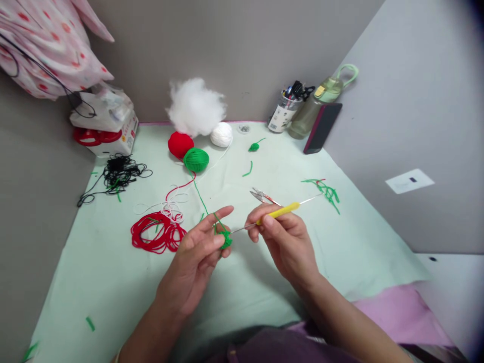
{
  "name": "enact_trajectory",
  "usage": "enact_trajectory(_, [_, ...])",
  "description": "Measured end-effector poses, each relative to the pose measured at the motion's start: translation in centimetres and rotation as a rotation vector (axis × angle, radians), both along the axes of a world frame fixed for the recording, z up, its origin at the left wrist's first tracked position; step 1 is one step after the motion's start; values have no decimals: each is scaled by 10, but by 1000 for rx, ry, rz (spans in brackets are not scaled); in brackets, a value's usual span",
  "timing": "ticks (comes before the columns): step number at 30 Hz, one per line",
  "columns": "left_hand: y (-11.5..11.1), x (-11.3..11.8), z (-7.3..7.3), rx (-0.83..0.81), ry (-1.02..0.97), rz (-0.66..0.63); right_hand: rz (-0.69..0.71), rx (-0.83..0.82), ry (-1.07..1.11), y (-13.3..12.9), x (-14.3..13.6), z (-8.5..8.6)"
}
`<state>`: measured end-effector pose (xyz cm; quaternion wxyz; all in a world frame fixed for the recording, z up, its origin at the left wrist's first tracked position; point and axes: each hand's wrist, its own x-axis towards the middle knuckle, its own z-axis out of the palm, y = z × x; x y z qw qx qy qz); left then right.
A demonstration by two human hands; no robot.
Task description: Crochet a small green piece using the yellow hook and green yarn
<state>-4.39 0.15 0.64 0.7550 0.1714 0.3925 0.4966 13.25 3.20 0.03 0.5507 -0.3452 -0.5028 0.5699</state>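
Note:
Between the thumb and fingers of my left hand (200, 257) is a small green crochet piece (226, 240). My left index finger is stretched out, with green yarn running by it back to a green yarn ball (196, 160). My right hand (285, 239) grips a crochet hook (280, 213) by its yellow handle. The hook's metal tip points left and meets the crochet piece; whether it sits inside a stitch I cannot tell. Just behind my right hand lie thread snips (260, 194), partly hidden by the fingers.
Red (180, 144) and white yarn balls (221, 134) sit by white stuffing (196, 106). Loose red yarn (153, 234) and black yarn (121, 171) lie left. A small green crocheted piece (253, 147), green scraps (328, 191), a pen cup (283, 113), a bottle (312, 111) and a phone (323, 128) are farther back.

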Motion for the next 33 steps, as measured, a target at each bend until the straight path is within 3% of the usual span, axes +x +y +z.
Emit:
enact_trajectory(8, [-6,4,-8,150,221,-38,68,-22,-47,-6,-5,-5])
enact_trajectory(13, [-6,-2,-13,177,228,-76,110,-123,77,-1,-3,1])
enact_trajectory(18, [-5,-4,-11,161,271,-34,147,-97,74,0,-1,0])
enact_trajectory(22, [-5,-3,-9,179,331,7,72,85,-129,-5,2,2])
enact_trajectory(28, [-6,3,-9,187,482,126,-19,621,-615,-14,4,0])
enact_trajectory(30, [-7,6,-8,135,384,125,-55,718,-755,-16,3,-6])
enact_trajectory(33, [-6,7,-6,20,119,27,-54,769,-751,-16,2,-12])
